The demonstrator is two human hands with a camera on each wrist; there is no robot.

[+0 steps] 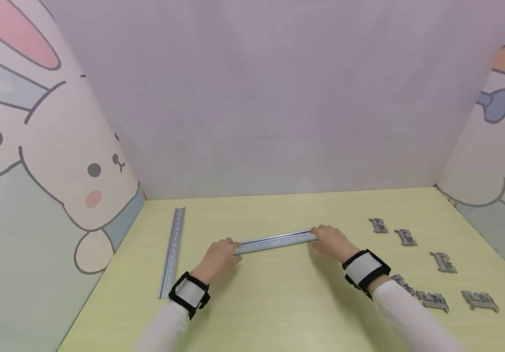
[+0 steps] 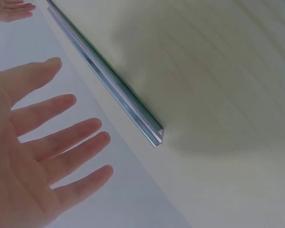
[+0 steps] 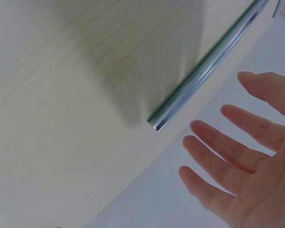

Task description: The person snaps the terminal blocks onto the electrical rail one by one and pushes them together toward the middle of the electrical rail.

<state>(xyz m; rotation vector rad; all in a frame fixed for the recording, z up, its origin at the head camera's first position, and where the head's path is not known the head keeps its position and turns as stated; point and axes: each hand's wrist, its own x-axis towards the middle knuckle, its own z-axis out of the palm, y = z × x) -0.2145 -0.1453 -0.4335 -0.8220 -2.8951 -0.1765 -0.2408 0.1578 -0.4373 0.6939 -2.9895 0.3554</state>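
A grey-blue toy road strip [image 1: 275,241] with a dashed white centre line and raised edges lies across the middle of the table, its right end slightly farther back. My left hand [image 1: 218,260] is at its left end, and my right hand [image 1: 333,243] at its right end. In the left wrist view, the fingers [image 2: 71,130] are spread and straight beside the end of the strip [image 2: 114,85], with a gap between. Likewise, the right wrist view has loosely straight fingers [image 3: 228,147] apart from the strip [image 3: 204,73].
A second road strip [image 1: 172,254] lies lengthwise on the left of the table [image 1: 278,303]. Several small grey notched pieces, such as one [image 1: 443,262] near the right edge, are scattered on the right. Walls [image 1: 252,107] stand behind and at both sides.
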